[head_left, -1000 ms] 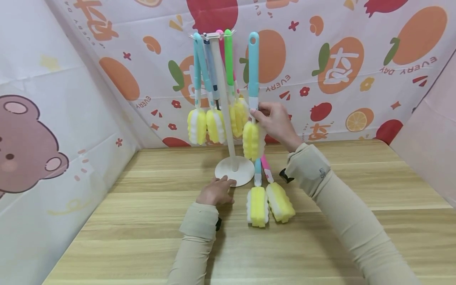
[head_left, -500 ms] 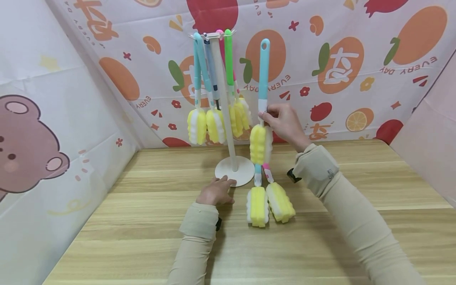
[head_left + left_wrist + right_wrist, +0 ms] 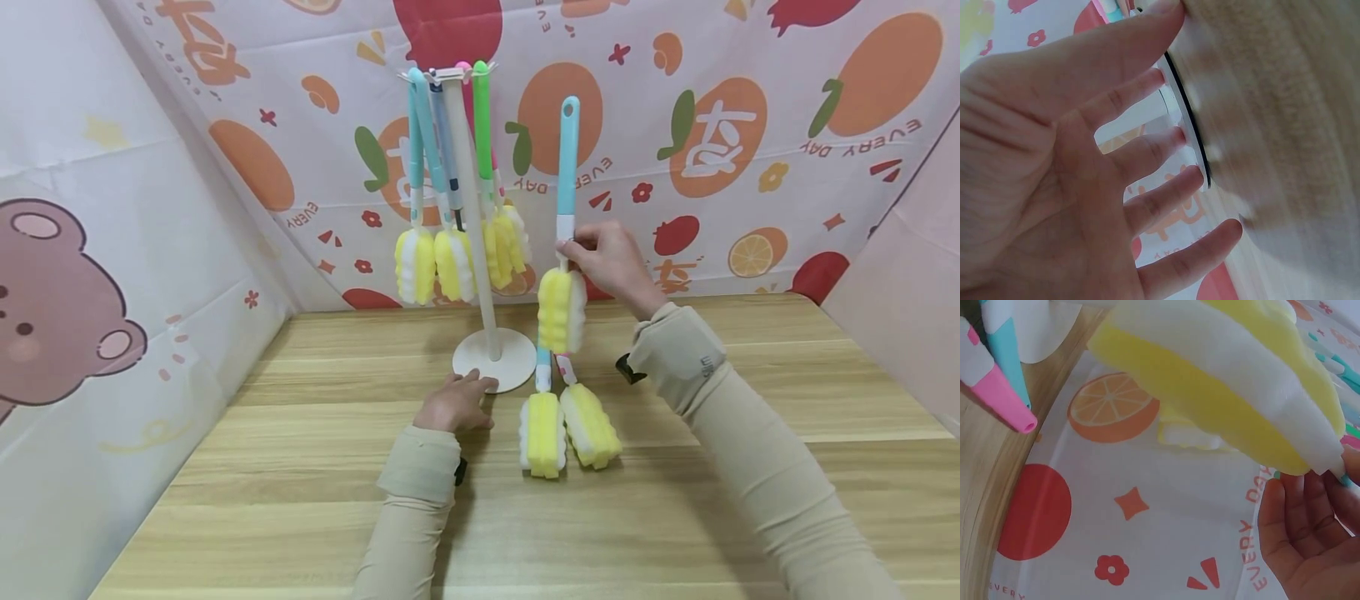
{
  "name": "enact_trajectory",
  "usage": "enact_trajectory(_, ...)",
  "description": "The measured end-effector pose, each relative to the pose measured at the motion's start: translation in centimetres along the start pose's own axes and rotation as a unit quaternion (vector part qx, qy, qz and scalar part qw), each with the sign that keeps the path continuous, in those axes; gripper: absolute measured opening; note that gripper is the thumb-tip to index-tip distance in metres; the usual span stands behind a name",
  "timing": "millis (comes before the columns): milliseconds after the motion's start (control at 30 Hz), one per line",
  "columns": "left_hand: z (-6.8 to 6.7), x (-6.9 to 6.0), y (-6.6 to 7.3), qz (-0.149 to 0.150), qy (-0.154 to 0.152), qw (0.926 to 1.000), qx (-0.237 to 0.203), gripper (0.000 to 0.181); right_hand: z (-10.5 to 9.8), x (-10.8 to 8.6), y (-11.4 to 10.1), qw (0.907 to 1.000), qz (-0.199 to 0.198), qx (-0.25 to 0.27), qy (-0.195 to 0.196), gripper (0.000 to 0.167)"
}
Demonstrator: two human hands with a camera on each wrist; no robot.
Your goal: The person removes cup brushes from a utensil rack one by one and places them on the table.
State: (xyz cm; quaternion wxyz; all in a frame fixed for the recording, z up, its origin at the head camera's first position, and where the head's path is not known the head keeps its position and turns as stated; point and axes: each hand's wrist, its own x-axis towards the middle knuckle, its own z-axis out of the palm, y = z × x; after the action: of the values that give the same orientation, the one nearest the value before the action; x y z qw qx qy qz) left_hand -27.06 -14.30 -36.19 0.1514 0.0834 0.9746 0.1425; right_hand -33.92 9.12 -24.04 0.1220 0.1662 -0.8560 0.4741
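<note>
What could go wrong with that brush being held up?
The light-blue-handled brush with a yellow-and-white sponge head might tilt or twist: the right hand pinches it just above the sponge, leaving the long handle standing up. If lowered, it could knock the similar blue-handled and pink-handled sponge brushes lying on the wood-grain table. The tall white stand, hung with more brushes, might wobble if bumped.

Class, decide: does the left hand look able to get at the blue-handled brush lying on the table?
Probably yes: the left hand holds nothing, and no object shows between it and the lying brush.
</note>
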Motion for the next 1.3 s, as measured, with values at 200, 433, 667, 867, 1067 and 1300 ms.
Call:
enact_trajectory(200,-0.1,0.0,0.1,-0.002,-0.003,1.0,0.002,0.059,-0.5,-0.2,0.4,0.9995,0.023,-0.019,-0.01,0.024)
enact_trajectory(433,-0.1,0.0,0.2,-0.013,-0.012,0.9998,-0.005,0.06,-0.9,0.0,0.9,0.9979,0.046,-0.035,-0.028,0.024)
enact_trajectory(667,-0.1,0.0,0.2,-0.016,-0.013,0.9998,-0.009,0.06,-1.2,0.0,1.0,0.9945,0.078,-0.044,-0.055,0.028)
enact_trajectory(867,-0.2,0.0,0.2,-0.017,-0.015,0.9997,-0.008,0.061,-1.5,0.0,1.3,0.9908,0.096,-0.055,-0.077,0.028)
enact_trajectory(1067,-0.2,0.1,0.2,-0.015,-0.016,0.9998,-0.003,0.06,-1.8,0.1,1.7,0.9885,0.099,-0.062,-0.095,0.026)
enact_trajectory(1300,-0.2,0.1,0.2,-0.016,-0.018,0.9997,-0.008,0.061,-2.1,0.0,2.1,0.9853,0.109,-0.065,-0.114,0.026)
